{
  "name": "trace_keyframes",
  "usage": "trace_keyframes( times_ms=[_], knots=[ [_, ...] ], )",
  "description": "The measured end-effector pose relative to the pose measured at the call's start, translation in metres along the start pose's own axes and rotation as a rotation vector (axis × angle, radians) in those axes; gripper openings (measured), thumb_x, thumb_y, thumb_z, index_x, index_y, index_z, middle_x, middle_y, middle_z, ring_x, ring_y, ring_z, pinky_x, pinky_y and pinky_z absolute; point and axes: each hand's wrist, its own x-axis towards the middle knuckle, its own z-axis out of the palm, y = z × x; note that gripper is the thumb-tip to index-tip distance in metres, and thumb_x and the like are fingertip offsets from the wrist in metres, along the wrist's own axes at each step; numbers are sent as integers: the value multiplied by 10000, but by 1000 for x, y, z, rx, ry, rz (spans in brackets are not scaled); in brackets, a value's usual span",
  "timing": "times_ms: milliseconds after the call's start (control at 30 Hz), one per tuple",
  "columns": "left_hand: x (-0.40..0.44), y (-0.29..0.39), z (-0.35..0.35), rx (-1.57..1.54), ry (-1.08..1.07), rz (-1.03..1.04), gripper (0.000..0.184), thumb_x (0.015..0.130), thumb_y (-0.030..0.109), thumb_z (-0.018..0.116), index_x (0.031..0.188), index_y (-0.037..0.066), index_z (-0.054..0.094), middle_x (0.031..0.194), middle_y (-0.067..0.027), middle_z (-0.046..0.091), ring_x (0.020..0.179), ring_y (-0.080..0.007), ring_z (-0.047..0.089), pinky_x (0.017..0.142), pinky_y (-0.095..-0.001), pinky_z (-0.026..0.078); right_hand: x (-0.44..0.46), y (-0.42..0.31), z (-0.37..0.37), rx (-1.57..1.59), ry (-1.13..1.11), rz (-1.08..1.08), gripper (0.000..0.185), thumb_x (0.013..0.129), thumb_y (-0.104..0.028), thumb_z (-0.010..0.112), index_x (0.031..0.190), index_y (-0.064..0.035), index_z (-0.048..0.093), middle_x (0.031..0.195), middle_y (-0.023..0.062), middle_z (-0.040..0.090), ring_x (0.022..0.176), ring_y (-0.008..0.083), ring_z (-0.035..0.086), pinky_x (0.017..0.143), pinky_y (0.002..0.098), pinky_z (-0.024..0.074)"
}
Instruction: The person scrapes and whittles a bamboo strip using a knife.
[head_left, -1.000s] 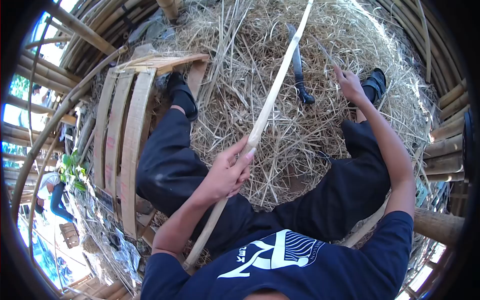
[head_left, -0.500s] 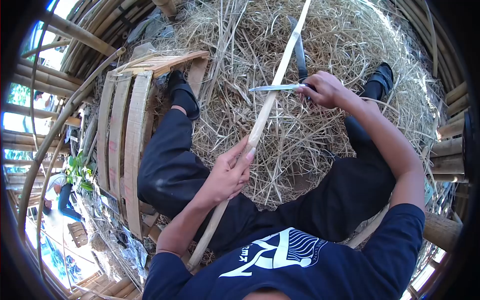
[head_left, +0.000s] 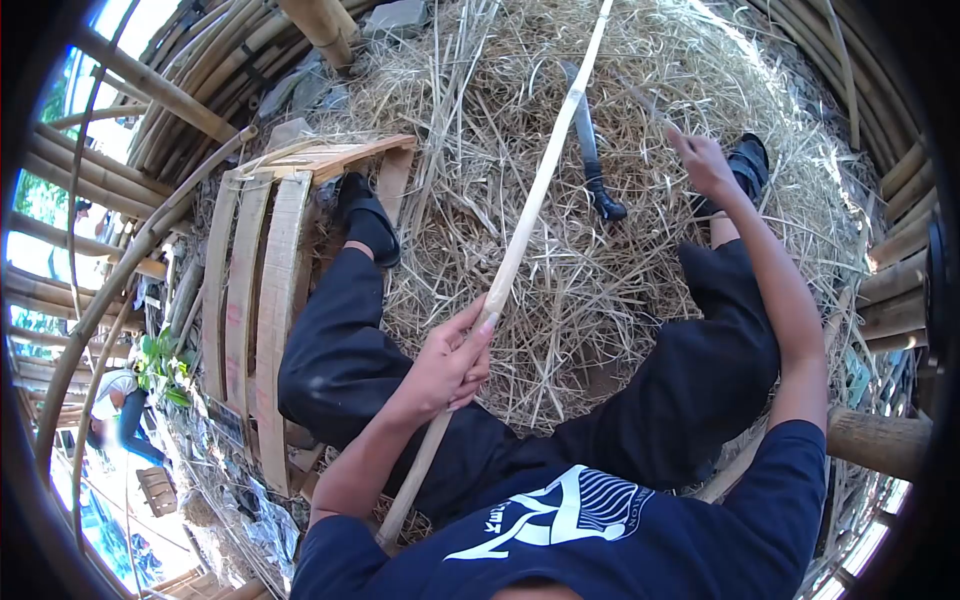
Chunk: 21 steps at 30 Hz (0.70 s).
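Note:
My left hand [head_left: 452,365] is wrapped round a long, pale bamboo strip [head_left: 540,185], which runs from beside my hip up past the top of the view. Off to the right of the strip, my right hand [head_left: 703,165] is closed on a knife [head_left: 648,102]; its blade points up and left, blurred and apart from the strip. A large blade with a black handle [head_left: 598,190] lies on the shavings between my feet, partly passing under the strip.
Bamboo shavings [head_left: 560,290] cover the ground around my legs. A wooden crate [head_left: 240,280] stands by my leg on the left. Bamboo poles [head_left: 150,80] form walls on both sides. Another person [head_left: 125,410] is bent over at the far left, near a green plant [head_left: 165,368].
My right hand has moved the knife off the bamboo strip, up and to the right. The strip has tilted slightly left at its upper end; my left hand keeps its grip.

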Motion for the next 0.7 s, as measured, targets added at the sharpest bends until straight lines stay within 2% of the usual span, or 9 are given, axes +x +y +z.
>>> trace_keyframes(
  times_ms=[100, 200, 233, 300, 367, 433, 533, 567, 700],
  knots=[
    [-1, -3, 2, -29, 16, -9, 507, 1015, 246, 421, 1478, 157, 237, 518, 36, 326, 325, -36, 272, 279, -186, 276, -18, -47, 20, 79, -209, -111, 645, 937, -550, 458, 647, 13, 581, 537, 97, 507, 486, 190, 445, 486, 400, 338],
    [0, -4, 6, 19, 32, 5, 512, 1012, 244, 431, 1479, 153, 241, 512, 38, 323, 328, -32, 271, 283, -184, 279, -42, -98, 21, -137, -487, -231, 663, 938, -568, 421, 702, 15, 632, 573, 151, 556, 520, 249, 529, 535, 420, 418],
    [0, -5, 7, 20, 34, 7, 512, 1012, 244, 431, 1479, 153, 241, 512, 38, 323, 328, -32, 271, 283, -184, 279, -42, -96, 26, -136, -485, -233, 663, 938, -568, 421, 702, 15, 632, 573, 151, 556, 520, 249, 529, 535, 420, 418],
    [1, -6, 8, 107, 64, 21, 518, 1010, 232, 441, 1480, 149, 240, 506, 43, 318, 331, -29, 269, 290, -183, 282, -39, -89, 47, -173, -390, -439, 598, 948, -499, 457, 731, 33, 623, 572, 158, 531, 529, 254, 521, 536, 403, 422],
    [2, -6, 10, 129, 80, 25, 521, 1010, 225, 441, 1482, 148, 234, 505, 46, 316, 333, -28, 268, 293, -184, 281, -30, -82, 51, -179, -365, -482, 613, 944, -517, 448, 716, 24, 624, 560, 162, 538, 526, 287, 523, 542, 428, 436],
    [-1, -7, 11, 155, 89, 17, 524, 1010, 219, 441, 1484, 147, 229, 503, 48, 314, 334, -27, 266, 296, -185, 281, -13, -75, 49, -201, -425, -228, 662, 942, -576, 400, 677, -19, 640, 576, 143, 566, 540, 238, 554, 560, 432, 462],
    [-2, -5, 8, 95, 63, -2, 529, 1011, 213, 438, 1486, 142, 217, 506, 51, 311, 339, -23, 267, 296, -188, 278, 26, -47, 43, -203, -303, -77, 660, 935, -585, 411, 690, -10, 621, 611, 143, 588, 530, 248, 558, 564, 445, 461],
    [-3, -4, 6, 94, 65, -5, 529, 1011, 213, 438, 1486, 142, 217, 506, 51, 311, 339, -23, 267, 296, -188, 278, 31, -44, 36, -275, -232, -181, 682, 936, -592, 396, 713, 14, 615, 635, 167, 600, 555, 276, 579, 575, 456, 458],
    [-1, -2, 3, 97, 76, 5, 522, 1011, 214, 438, 1483, 134, 229, 508, 51, 312, 341, -22, 271, 298, -183, 283, 26, -48, 49, -205, -214, -156, 723, 937, -605, 373, 673, 27, 606, 613, 187, 593, 566, 307, 590, 589, 453, 463]
  ],
)
